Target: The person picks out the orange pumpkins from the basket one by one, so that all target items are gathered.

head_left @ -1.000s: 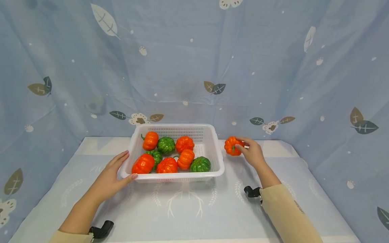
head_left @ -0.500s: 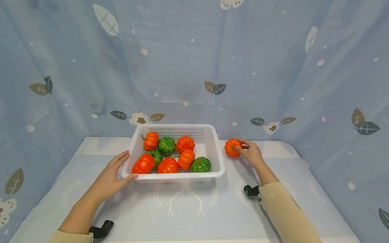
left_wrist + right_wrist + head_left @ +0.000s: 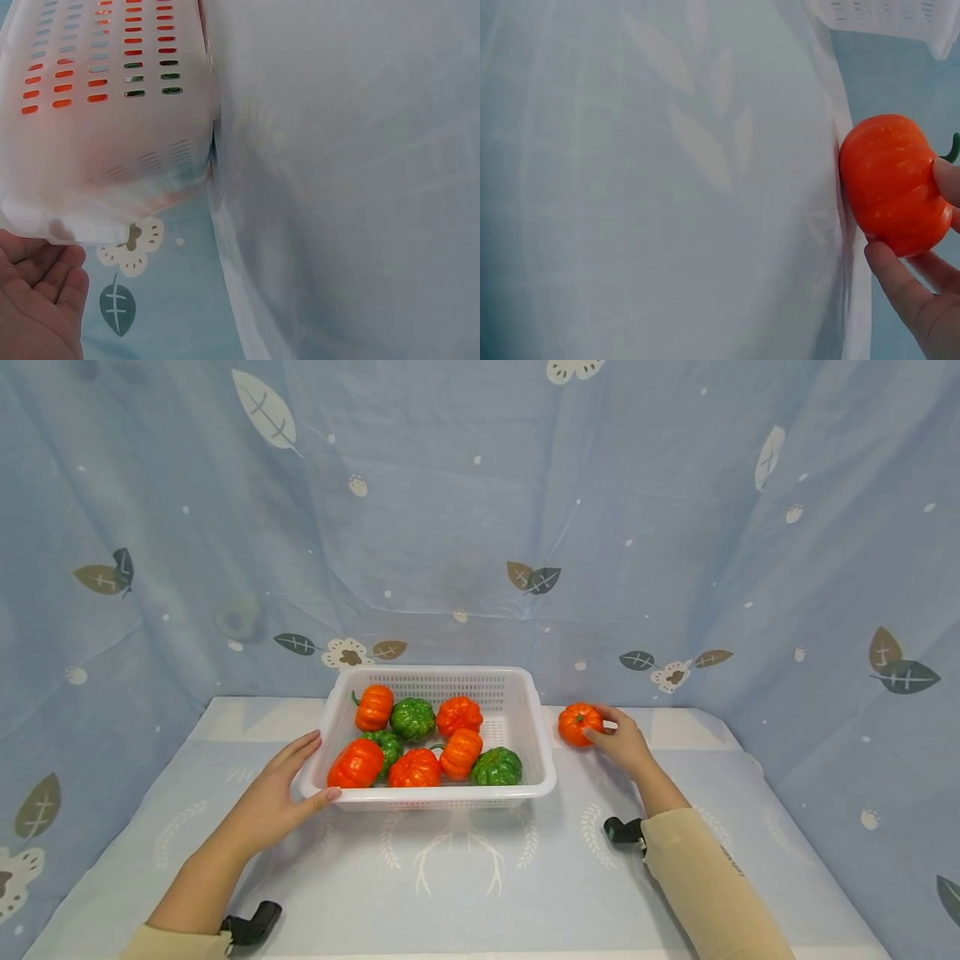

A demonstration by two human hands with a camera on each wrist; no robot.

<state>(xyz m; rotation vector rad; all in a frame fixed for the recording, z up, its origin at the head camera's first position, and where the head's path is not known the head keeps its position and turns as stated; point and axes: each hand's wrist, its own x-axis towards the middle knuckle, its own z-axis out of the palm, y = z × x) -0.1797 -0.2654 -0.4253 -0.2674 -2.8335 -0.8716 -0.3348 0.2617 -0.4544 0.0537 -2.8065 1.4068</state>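
A glossy orange toy pumpkin (image 3: 580, 725) with a green stem sits on the table to the right of a white plastic basket (image 3: 442, 793). Thumb and fingers of my right hand (image 3: 622, 742) hold this pumpkin from its right side; the right wrist view shows the thumb near the stem of the orange pumpkin (image 3: 892, 180) and fingertips on the opposite side. At the basket's left end, my left hand (image 3: 270, 797) rests with extended fingers along the side rim and the thumb at the front corner. Its fingertips meet the rim in the left wrist view.
Inside the basket lie several more toy pumpkins, orange ones such as the pumpkin (image 3: 355, 764) at front left, and green ones such as the pumpkin (image 3: 497, 767) at front right. A blue patterned curtain (image 3: 450, 527) hangs behind the table (image 3: 465, 902).
The pumpkin at my right hand has turned so its stem points up rather than toward the front, and it has shifted slightly. My left hand stays at the basket.
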